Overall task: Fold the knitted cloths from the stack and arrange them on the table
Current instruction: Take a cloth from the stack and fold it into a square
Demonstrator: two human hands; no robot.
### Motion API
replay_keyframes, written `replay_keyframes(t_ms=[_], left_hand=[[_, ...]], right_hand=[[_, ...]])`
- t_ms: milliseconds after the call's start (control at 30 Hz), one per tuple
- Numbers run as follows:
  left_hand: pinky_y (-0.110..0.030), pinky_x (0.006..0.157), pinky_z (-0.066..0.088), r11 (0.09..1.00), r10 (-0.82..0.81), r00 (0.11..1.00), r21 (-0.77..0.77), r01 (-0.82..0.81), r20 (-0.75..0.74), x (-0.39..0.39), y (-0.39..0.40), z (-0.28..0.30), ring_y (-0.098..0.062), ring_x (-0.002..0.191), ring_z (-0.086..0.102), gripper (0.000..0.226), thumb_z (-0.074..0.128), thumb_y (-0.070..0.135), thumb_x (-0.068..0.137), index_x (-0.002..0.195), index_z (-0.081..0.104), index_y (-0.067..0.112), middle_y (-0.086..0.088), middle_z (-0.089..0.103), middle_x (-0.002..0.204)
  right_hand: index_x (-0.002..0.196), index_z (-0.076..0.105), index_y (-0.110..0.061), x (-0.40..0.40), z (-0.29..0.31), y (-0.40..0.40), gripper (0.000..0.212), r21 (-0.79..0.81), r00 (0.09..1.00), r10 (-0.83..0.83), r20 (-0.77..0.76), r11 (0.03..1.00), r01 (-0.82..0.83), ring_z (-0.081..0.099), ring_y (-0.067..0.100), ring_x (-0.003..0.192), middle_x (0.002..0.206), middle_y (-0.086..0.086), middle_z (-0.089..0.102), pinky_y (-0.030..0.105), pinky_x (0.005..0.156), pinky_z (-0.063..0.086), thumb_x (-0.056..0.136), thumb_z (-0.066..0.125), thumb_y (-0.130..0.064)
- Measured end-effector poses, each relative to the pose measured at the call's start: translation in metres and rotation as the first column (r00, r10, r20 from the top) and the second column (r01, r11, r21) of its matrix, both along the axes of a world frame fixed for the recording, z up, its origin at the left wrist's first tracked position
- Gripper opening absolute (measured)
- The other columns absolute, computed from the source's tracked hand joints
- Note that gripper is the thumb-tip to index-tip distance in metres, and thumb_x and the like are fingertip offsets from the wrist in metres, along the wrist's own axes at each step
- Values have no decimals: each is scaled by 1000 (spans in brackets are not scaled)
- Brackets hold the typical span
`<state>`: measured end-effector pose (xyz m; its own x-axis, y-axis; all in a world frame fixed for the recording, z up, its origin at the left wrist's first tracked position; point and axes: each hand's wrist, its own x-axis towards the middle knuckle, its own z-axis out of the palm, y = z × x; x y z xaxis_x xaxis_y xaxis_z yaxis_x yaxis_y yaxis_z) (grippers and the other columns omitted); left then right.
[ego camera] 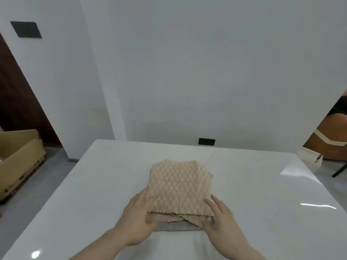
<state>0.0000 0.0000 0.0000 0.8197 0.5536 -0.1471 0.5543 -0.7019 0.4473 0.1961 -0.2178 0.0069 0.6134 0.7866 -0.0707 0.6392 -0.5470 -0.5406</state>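
Observation:
A stack of beige knitted cloths (180, 186) with a checked weave lies in the middle of the white table (262, 194). A grey cloth (174, 227) peeks out at the bottom of the stack along its near edge. My left hand (139, 218) rests with straight fingers on the stack's near left corner, thumb against the cloth edges. At the near right corner my right hand (218, 216) lies the same way, fingers on the top cloth and thumb down at the side of the stack.
A cardboard box (18, 152) stands on the floor at the left. Beyond the table's far right corner are a person's leg (336, 134), a white bag (311, 158) and a dark chair leg (339, 170). A white wall rises behind the table.

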Motion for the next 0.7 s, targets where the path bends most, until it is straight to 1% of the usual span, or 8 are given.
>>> replay_keyframes(t_ms=[67, 167, 267, 333, 433, 567, 633, 700], left_hand=[[-40, 126, 13, 999, 20, 1000, -35, -20, 8, 13, 8, -31, -22, 156, -5, 85, 54, 62, 85, 157, 11, 48, 15, -17, 167], [-43, 127, 9, 999, 34, 999, 4, -34, 7, 30, 23, -85, -22, 155, -12, 103, 57, 78, 73, 157, 4, 51, 18, -22, 165], [-44, 127, -1, 995, 16, 999, 99, -19, 32, 39, 24, -132, -19, 155, -15, 102, 47, 86, 73, 154, -7, 55, 19, -28, 163], [-45, 126, -8, 985, 33, 998, 167, -42, 54, 49, 25, -153, -22, 155, -18, 97, 34, 88, 76, 154, -11, 53, 17, -29, 163], [-47, 125, -11, 976, 12, 998, 214, -26, 68, 69, 27, -165, -23, 155, -20, 95, 28, 86, 79, 156, -11, 47, 12, -25, 165], [-46, 126, -8, 970, -61, 994, 241, 38, 87, 102, 19, -168, -21, 156, -13, 95, 31, 84, 80, 158, -6, 43, 8, -20, 167], [-46, 126, -7, 966, -82, 991, 253, 53, 106, 116, 6, -168, -21, 156, -8, 92, 34, 81, 83, 159, -2, 43, 8, -16, 168], [-46, 127, -4, 964, -88, 986, 261, 47, 145, 119, -4, -169, -17, 156, -3, 89, 34, 80, 83, 158, 3, 44, 10, -12, 168]], right_hand=[[154, 23, -41, 13, -31, 12, 66, 7, 1000, 10, 10, 1000, -10, 6, 16, 155, 163, -22, 8, 32, 125, 16, 96, 53, -45], [156, 21, -42, 36, -84, 35, 76, 10, 997, 51, 51, 999, -51, -1, 16, 156, 161, -27, 4, 36, 127, 13, 87, 50, -58], [156, 16, -44, 42, -120, 45, 84, -2, 991, 96, 90, 995, -96, -2, 13, 154, 163, -24, 2, 36, 127, 10, 83, 50, -66], [155, 16, -47, 48, -138, 48, 86, 21, 983, 92, 159, 995, -96, -1, 7, 152, 161, -29, 3, 35, 127, 11, 77, 45, -70], [156, 19, -47, 65, -159, 44, 84, 44, 971, 72, 227, 995, -84, 5, 7, 155, 163, -29, 7, 28, 126, 11, 75, 36, -66], [154, 26, -45, 89, -171, 27, 81, 88, 951, -16, 308, 996, -12, 15, 7, 153, 162, -26, 17, 27, 125, 15, 76, 31, -64], [153, 30, -43, 93, -172, 16, 76, 112, 946, -50, 319, 994, 14, 18, 5, 151, 161, -25, 22, 23, 122, 15, 80, 37, -59], [153, 33, -41, 92, -174, 5, 67, 133, 942, -85, 324, 990, 43, 22, 5, 149, 160, -23, 27, 21, 120, 16, 88, 50, -49]])
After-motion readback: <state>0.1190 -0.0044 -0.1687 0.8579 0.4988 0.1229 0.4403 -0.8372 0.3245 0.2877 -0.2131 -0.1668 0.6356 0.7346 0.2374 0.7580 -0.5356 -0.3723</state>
